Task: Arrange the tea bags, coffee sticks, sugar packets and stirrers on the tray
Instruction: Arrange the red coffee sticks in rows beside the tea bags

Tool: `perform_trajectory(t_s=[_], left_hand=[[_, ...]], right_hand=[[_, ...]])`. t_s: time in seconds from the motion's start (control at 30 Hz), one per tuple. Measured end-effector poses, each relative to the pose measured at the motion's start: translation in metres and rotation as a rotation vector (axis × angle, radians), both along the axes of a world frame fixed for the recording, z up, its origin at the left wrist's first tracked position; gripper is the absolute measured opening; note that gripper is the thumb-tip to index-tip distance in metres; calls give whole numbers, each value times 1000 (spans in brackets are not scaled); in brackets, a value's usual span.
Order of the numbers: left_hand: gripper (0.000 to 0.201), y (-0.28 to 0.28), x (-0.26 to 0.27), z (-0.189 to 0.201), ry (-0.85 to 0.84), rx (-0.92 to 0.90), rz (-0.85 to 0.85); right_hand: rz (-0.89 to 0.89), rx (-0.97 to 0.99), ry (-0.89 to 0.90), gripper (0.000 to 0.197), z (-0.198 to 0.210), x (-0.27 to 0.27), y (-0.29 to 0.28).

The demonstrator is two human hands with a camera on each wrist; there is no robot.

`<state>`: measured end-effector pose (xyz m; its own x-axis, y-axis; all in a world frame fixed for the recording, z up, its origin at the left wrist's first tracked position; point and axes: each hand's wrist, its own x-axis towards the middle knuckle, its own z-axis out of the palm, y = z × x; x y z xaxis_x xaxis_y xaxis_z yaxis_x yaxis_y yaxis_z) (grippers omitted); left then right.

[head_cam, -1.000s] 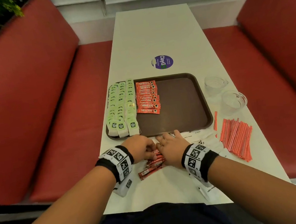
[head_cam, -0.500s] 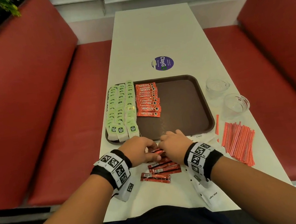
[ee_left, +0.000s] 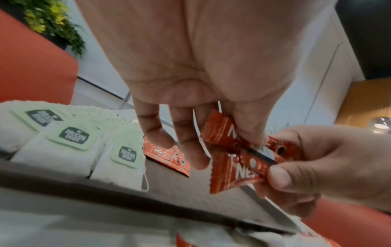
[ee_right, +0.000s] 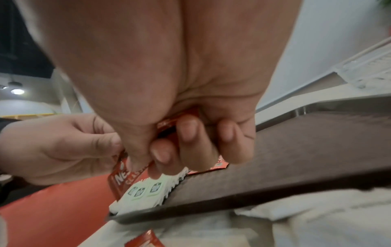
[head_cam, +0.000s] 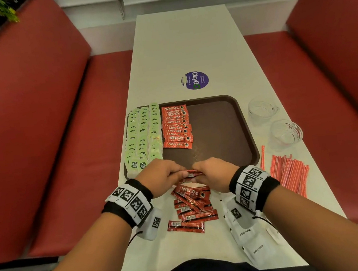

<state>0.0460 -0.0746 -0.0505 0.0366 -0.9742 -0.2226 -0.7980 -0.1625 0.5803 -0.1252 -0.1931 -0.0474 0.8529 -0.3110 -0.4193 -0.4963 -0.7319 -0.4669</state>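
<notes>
We are holding a small bundle of Nescafe coffee sticks (head_cam: 191,174) between both hands, just above the near edge of the brown tray (head_cam: 223,134). Our left hand (head_cam: 160,176) is pinching the left end of the bundle with the thumb on top, and our right hand (head_cam: 212,174) is curling its fingers around the right end. In the left wrist view we are seeing at least two sticks in this grip, not lying parallel.

On the tray, the tea bags (head_cam: 143,137) are filling the left columns, and a row of coffee sticks (head_cam: 176,127) is lying just beside them. More loose coffee sticks (head_cam: 192,206) are waiting on the table (head_cam: 184,43) near us. The white sugar packets (head_cam: 253,239) are lying near right, and the red stirrers (head_cam: 288,172) are on the right, beside two glass cups (head_cam: 284,132).

We are judging that the risk is in the bundle: because the sticks are crossing, one may be slipping out when we are lowering them. Also, our left hand is very near the tea bags and may be pushing their front row out of line.
</notes>
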Motion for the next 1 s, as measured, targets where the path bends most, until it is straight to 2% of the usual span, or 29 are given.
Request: perform_trajectory(t_s=[0.17,0.27,0.33,0.43,0.47,0.53,0.57,0.6,0.67,0.73,0.87,1.0], left_hand=[[26,-9,14,8,4,-67,149],[17,-15,23,11,69,-98,290],[13,-19,27,10,109,-92,341],[13,-25,27,8,121,-71,336],[13,-27,26,8,119,-70,312],[9,-32,21,8,108,-78,255],[8,-34,19,8,104,-82,235],[11,-37,18,8,101,-82,228],[18,-42,20,6,94,-61,232],[19,-48,27,0,46,-19,261],[9,-64,38,-11,-134,75,372],[7,-83,32,-23,-326,154,309]], right_hand=[[-98,-6,-23,22,-2,-4,-19],[-228,-54,-86,16,-4,-10,-30],[-339,-126,-148,23,-5,-11,-35],[-454,-51,-273,34,-2,-6,-37],[-450,5,-313,32,-1,-3,-37],[-402,99,-389,16,0,5,-35],[-377,131,-422,14,0,8,-36],[-361,138,-443,22,-1,12,-37],[-372,128,-436,32,-4,17,-41],[-406,108,-385,32,-9,22,-48],[-527,91,-241,36,-21,31,-61],[-569,114,-170,30,-30,41,-66]])
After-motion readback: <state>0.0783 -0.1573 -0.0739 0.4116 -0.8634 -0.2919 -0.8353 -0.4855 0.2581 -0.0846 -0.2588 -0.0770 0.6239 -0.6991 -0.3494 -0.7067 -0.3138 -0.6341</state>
